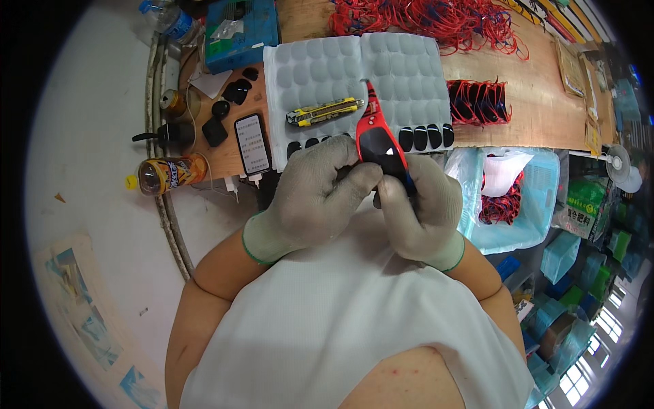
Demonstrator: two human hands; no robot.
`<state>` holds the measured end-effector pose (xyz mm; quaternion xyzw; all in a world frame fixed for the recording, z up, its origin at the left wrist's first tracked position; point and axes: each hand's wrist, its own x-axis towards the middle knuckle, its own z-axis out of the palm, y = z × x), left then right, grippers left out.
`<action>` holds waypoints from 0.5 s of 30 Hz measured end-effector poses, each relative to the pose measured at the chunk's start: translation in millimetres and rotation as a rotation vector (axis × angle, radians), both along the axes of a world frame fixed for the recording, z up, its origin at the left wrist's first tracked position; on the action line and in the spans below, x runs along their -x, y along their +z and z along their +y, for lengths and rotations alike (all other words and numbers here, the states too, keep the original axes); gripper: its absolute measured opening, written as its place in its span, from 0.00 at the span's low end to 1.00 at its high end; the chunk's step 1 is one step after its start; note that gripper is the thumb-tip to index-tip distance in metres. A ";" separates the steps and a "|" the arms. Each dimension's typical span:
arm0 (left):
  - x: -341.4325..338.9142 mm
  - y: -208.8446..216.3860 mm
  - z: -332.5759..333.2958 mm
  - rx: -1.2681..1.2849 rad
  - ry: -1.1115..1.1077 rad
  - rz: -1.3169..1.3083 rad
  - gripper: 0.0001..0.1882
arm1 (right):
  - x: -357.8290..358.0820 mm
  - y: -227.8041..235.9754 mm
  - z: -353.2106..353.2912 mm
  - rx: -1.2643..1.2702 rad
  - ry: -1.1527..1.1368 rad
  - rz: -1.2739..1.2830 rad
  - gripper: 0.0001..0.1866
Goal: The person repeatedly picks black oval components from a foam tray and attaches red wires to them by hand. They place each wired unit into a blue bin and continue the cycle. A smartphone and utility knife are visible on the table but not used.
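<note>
Both my hands wear grey knit gloves and are raised in front of my chest. Between them I hold a pair of red-framed sunglasses [372,123], one temple pointing away from me and a dark lens facing up. My left hand [317,191] grips the lens side with thumb and fingers. My right hand [424,211] pinches the near end of the frame, its thumb close to the left thumb. The rest of the frame is hidden behind my fingers. Just beyond lies a grey dimpled pad [402,75] with a yellow-and-black utility knife [324,112] and loose dark lenses [426,138] along its near edge.
Left of the pad are a phone [253,144], a drink bottle [170,174], a blue box [240,34] and a can [174,102]. Red frames [436,20] pile at the back; a row of glasses [479,102] stands right. A light-blue crate [545,198] sits below the table's right side.
</note>
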<state>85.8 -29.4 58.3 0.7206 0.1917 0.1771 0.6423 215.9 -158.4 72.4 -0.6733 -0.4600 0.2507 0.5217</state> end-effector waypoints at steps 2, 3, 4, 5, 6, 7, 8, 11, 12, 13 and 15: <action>4.9 8.2 6.8 -0.052 -0.054 -0.042 0.07 | 6.6 -3.0 0.1 -0.076 -0.015 -0.108 0.04; 7.8 9.6 9.9 -0.079 -0.082 -0.064 0.07 | 8.8 -4.1 0.7 -0.115 -0.022 -0.162 0.05; 10.4 9.2 13.5 -0.074 -0.112 -0.075 0.08 | 8.1 -3.0 2.1 -0.108 0.009 -0.146 0.07; 12.8 8.5 17.2 -0.069 -0.143 -0.087 0.08 | 8.2 -4.5 1.8 -0.117 0.034 -0.136 0.07; 14.8 8.2 20.9 -0.065 -0.174 -0.099 0.08 | 8.3 -8.4 0.4 -0.126 0.058 -0.125 0.07; 16.6 7.8 26.3 -0.001 -0.209 -0.060 0.08 | 7.6 -11.4 1.1 -0.130 0.084 -0.114 0.07; 17.9 7.5 31.6 0.063 -0.245 -0.020 0.09 | 7.4 -12.5 4.0 -0.135 0.099 -0.038 0.07; 7.1 4.1 43.4 -0.032 -0.309 -0.040 0.10 | 2.1 -22.7 5.0 -0.091 0.096 0.058 0.07; 0.1 1.6 45.7 -0.110 -0.324 -0.071 0.10 | -0.3 -23.6 5.0 -0.090 0.060 0.109 0.07; -9.3 -1.5 45.6 -0.141 -0.323 -0.111 0.11 | -4.2 -26.2 2.8 -0.086 0.034 0.160 0.07; -32.9 -7.1 43.2 -0.197 -0.324 -0.196 0.12 | -16.9 -31.5 -1.6 -0.077 -0.022 0.262 0.07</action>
